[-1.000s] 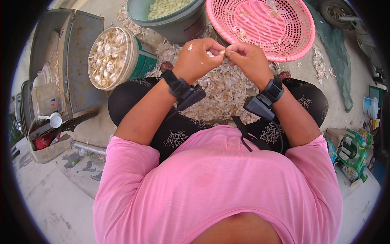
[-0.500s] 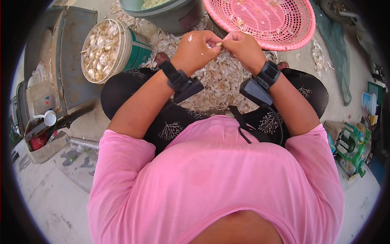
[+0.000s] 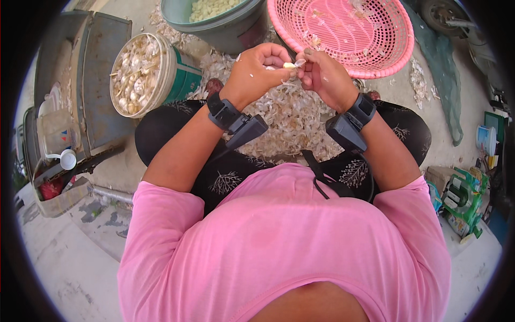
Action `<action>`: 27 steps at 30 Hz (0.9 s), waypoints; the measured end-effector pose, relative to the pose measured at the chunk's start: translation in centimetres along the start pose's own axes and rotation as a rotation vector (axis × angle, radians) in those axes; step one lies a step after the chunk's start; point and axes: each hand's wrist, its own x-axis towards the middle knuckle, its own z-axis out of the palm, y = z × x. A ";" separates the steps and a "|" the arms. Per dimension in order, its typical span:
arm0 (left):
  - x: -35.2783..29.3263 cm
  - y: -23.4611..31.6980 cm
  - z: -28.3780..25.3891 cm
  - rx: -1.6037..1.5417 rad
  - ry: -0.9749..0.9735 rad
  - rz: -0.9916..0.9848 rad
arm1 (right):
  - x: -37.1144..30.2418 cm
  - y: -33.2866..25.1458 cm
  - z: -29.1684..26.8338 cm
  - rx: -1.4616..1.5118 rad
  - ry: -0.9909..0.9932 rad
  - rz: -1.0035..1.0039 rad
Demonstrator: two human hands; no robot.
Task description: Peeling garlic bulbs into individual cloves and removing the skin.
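Observation:
My left hand (image 3: pixel 256 74) is closed in a pinch around a pale, peeled garlic clove (image 3: pixel 288 65), held above the heap of garlic skins (image 3: pixel 292 118) between my legs. Close beside it, my right hand (image 3: pixel 330 78) pinches a thin, papery piece of garlic skin (image 3: pixel 300 63) that touches or nearly touches the clove's end. Beyond the left hand stands a grey bucket (image 3: pixel 236 36) with peeled cloves (image 3: pixel 212 7) inside. A pink plastic basket (image 3: pixel 410 45) with bits of skin in it sits just beyond my right hand.
To the left, a white and green bucket (image 3: pixel 183 80) leans toward me, full of unpeeled garlic bulbs (image 3: pixel 137 75). A rusty metal cart (image 3: pixel 107 80) is farther left. Green netting (image 3: pixel 445 75) and a wheel (image 3: pixel 442 16) lie at the right, with green packages (image 3: pixel 464 196) nearer.
My hands have moved slightly apart and nearer to me. The clove now shows bare and pale in the left fingers, with a strip of skin pulled off in the right.

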 end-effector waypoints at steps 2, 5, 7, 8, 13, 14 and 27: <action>0.0 0.2 0.0 0.106 0.068 0.000 | -0.1 0.3 0.3 -0.060 0.015 -0.073; -0.1 0.2 0.0 0.278 0.142 0.095 | -0.2 0.8 0.6 -0.169 0.035 -0.182; -0.1 0.2 0.0 0.318 0.152 0.152 | -0.1 1.0 0.7 -0.213 0.013 -0.220; -0.1 0.1 0.0 0.363 0.160 0.225 | -0.1 1.0 0.6 -0.149 0.014 -0.215; -0.1 0.1 0.0 0.382 0.165 0.180 | 0.0 1.1 0.4 0.004 0.038 -0.161; -0.1 0.2 0.0 0.416 0.168 0.206 | 0.0 1.1 0.4 0.013 0.001 -0.153; 0.4 0.3 -0.8 -0.350 -0.020 -0.126 | -0.3 -0.2 0.3 0.245 -0.136 -0.148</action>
